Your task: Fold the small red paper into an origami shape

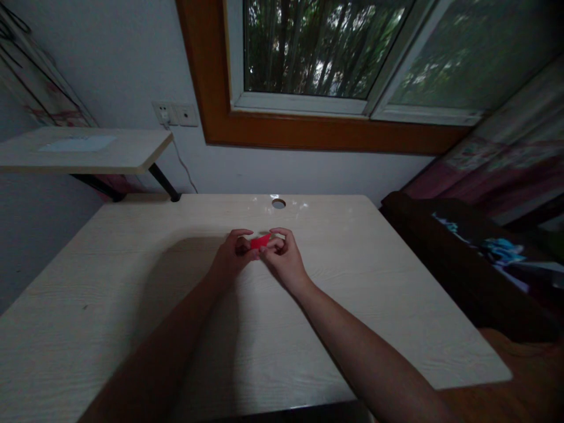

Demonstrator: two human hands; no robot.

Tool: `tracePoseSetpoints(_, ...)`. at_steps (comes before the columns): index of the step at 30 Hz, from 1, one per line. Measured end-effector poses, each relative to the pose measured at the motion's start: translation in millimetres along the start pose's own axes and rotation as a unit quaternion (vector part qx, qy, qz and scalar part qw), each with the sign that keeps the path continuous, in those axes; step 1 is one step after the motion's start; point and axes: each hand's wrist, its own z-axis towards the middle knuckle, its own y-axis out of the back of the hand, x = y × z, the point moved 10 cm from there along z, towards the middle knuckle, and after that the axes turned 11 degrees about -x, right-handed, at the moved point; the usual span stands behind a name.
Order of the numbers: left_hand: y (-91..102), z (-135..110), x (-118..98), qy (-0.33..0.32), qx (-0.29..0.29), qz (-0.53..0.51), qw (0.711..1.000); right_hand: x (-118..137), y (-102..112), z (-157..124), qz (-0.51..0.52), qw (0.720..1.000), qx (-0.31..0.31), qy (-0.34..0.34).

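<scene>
Between my two hands is a small piece of red paper, held above the middle of the pale desk. My left hand pinches its left end, thumb toward the centre and index finger curved above. On the other end, my right hand grips the paper with thumb and bent fingers. Both thumbs nearly meet at its lower edge. The fingers cover parts of the paper, so its full shape and any folds cannot be made out.
The wood-grain desk has a round cable hole near its back edge. A raised shelf on black legs stands at the back left. Behind are a wall socket and a window. Dark furniture stands beyond the right edge.
</scene>
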Motion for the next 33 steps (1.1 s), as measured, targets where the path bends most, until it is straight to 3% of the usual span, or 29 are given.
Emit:
tracePoseSetpoints(13,-1.7,-0.5,4.4,0.030,0.016,-0.038,0.999,1.9,4.1,0.7,-0.039,0.999,-0.022,-0.002)
tracePoseSetpoints(33,1.8,1.3,4.7,0.040,0.008,-0.070,0.997,-5.5,2.2,1.9,0.006,0.999,0.000,-0.033)
